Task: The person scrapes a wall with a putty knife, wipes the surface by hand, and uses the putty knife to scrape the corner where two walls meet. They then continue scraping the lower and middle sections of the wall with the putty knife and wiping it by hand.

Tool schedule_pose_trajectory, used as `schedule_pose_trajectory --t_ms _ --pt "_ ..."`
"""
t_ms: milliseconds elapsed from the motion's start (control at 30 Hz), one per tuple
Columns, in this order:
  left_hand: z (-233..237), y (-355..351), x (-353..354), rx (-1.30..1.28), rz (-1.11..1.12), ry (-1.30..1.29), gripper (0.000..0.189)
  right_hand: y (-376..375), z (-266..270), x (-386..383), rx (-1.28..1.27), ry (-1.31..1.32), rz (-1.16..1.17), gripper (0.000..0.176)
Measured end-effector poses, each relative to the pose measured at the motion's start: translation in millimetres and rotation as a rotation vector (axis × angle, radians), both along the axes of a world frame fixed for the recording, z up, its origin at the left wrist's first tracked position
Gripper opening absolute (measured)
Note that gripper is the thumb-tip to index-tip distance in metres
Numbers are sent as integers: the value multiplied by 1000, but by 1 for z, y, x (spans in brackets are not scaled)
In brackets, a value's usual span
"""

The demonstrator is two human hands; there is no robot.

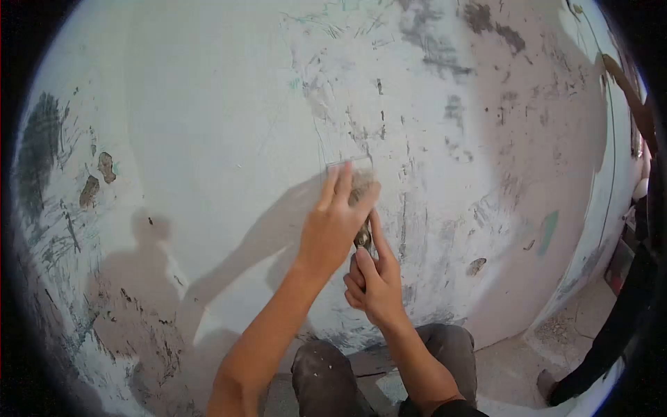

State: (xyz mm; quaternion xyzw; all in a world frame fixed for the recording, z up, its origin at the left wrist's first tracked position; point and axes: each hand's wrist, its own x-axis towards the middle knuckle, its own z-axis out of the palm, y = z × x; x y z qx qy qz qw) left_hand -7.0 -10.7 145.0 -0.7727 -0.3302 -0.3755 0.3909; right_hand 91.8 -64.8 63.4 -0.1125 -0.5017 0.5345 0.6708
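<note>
A scraper (362,178) with a wide, flat blade lies against the patchy white wall (208,118), its edge pointing up. My right hand (379,288) is closed round its dark handle, with the index finger stretched along it. Higher up, my left hand (330,226) lies over the blade and neck, fingers extended onto the blade and thumb across the right side. Both hands are on the same tool. My left fingers cover part of the blade, and some blur hides its detail.
Dark scrapes and gouges mark the wall, with chipped holes (90,191) at left. My bent knees (323,375) are close to the wall's foot. At right, another person's arm (629,94) reaches toward the wall, and their dark-clothed leg (611,333) stands on the dusty floor (511,375).
</note>
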Motion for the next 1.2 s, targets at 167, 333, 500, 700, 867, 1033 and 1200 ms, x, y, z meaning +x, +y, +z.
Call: schedule_pose_trajectory --t_ms 167,333,500,700,867,1033,1200 --pt "0 -7 -1 -93 2 -68 49 -6 4 -10 -9 50 13 65" --pt "2 -4 -4 -62 -30 -52 50 4 -3 -15 7 35 -54 66" --pt "18 -6 -4 -113 -60 -56 51 5 7 -17 123 16 -75 66" --pt "9 -1 -4 -83 4 15 56 9 0 -13 54 9 -45 65" --pt "-4 -11 -12 -139 -112 -78 61 0 -9 -2 36 -77 -74 66" --pt "-72 -50 -50 -371 -243 -147 64 -19 -113 77 -1 -585 -313 78" --pt "-180 -37 -64 -737 -442 -385 52 -84 -226 160 -108 -1073 -316 79"
